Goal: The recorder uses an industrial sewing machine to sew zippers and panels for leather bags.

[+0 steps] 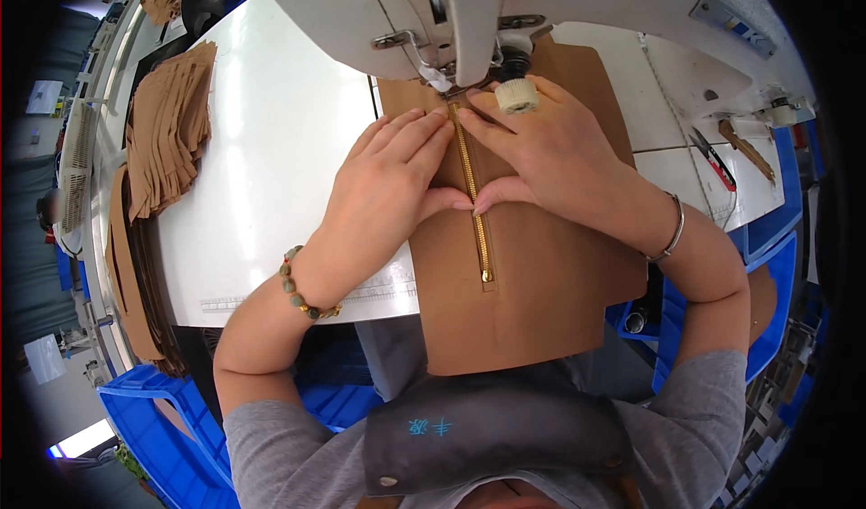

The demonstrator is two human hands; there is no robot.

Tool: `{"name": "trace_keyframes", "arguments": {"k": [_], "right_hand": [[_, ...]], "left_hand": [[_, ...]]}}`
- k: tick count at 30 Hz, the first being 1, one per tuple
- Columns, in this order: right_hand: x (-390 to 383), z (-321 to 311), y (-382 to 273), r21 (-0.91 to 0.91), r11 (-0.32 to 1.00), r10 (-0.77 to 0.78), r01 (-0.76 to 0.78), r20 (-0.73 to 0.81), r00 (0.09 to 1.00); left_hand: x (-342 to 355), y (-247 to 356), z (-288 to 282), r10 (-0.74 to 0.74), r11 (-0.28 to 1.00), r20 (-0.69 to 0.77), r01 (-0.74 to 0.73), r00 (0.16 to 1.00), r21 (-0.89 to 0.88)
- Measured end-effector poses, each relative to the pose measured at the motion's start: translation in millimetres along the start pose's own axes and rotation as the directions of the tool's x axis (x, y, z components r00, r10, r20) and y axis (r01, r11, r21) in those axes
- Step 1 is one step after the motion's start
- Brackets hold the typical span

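A flat brown leather-like panel lies under the sewing machine, its near end hanging over the table edge. Down its middle runs a gold metal zipper set in a narrow slot, the slider at the near end. My left hand rests flat with fingers spread on the zipper's left side, fingertips near the presser foot. On the other side my right hand presses the panel, fingers stretched toward the needle area. Both thumbs meet over the zipper. The needle tip is hard to make out.
Stacked brown pieces sit at the table's left, with longer strips below them. Red-handled snips lie at the right. Blue bins stand beside me at left, and another blue bin at right. A ruler strip marks the table's front.
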State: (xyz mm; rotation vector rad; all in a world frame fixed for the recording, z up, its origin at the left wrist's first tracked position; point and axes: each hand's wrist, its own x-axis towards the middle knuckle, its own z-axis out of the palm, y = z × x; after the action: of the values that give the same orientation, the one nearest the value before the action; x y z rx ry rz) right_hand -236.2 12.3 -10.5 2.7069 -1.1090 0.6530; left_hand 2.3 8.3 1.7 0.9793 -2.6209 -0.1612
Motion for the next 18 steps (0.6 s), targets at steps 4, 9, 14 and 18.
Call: {"name": "trace_keyframes", "arguments": {"k": [4, 9, 14, 18], "right_hand": [[0.2, 0.8, 1.2, 0.006, 1.000, 0.004, -0.004, 0.002, 1.000], [1.6, 1.1, 2.9, 0.018, 1.000, -0.003, 0.003, 0.004, 1.000], [0.1, 2.4, 4.1, 0.014, 1.000, -0.004, 0.004, 0.000, 1.000], [0.3, 7.0, 7.8, 0.002, 1.000, -0.025, 0.025, -0.029, 0.999]], "left_hand": [[0.1, -0.2, 0.2, -0.001, 1.000, 0.001, 0.001, 1.000, 0.008], [1.9, -1.3, 0.5, 0.005, 1.000, -0.008, -0.004, 1.000, 0.020], [2.3, -2.2, 1.3, 0.012, 0.999, -0.014, -0.012, 1.000, 0.033], [2.1, -3.3, 2.8, 0.004, 0.999, -0.026, -0.003, 1.000, 0.044]]}}
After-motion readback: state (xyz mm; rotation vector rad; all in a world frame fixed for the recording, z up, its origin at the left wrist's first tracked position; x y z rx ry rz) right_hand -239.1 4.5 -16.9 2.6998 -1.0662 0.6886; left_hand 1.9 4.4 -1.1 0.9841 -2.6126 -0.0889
